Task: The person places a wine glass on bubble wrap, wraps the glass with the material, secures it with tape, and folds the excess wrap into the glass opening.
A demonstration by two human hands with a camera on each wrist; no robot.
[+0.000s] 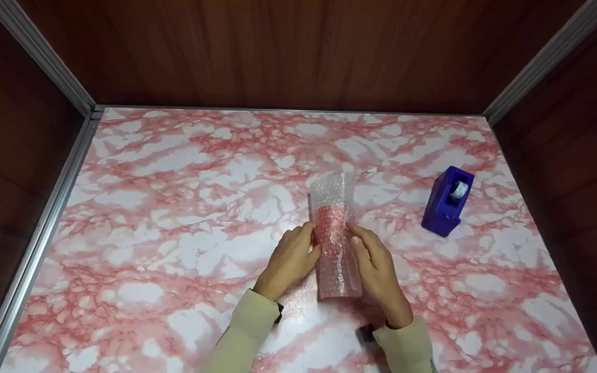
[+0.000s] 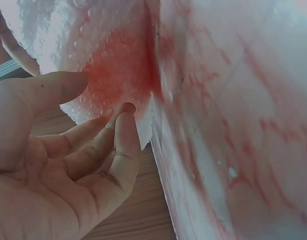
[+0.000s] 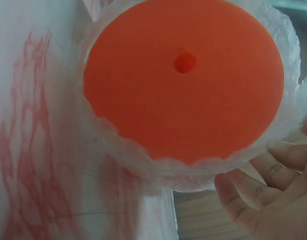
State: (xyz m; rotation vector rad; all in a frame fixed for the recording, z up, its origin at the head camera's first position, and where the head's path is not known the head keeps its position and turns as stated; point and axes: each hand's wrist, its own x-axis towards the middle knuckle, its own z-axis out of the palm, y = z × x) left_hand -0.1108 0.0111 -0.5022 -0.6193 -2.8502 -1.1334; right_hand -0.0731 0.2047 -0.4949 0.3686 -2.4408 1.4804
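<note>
A roll of clear bubble wrap (image 1: 338, 277) lies lengthwise on the table, wrapped around an orange object whose colour shows through its middle. The right wrist view looks at the orange object's flat round end (image 3: 183, 110), which has a small hole and bubble wrap around its rim. My left hand (image 1: 289, 259) holds the roll's left side, its thumb on the wrap (image 2: 113, 65) and the other fingers curled beside it in the left wrist view. From the right side my right hand (image 1: 379, 264) grips the roll, thumb and fingers at the wrap's edge.
A blue tape dispenser (image 1: 446, 204) with a roll of tape stands to the right of the hands. The table (image 1: 174, 171) has a red and white marbled top. Dark wooden panels (image 1: 288, 57) enclose the back and both sides, with metal frame strips (image 1: 44, 228) along the edges.
</note>
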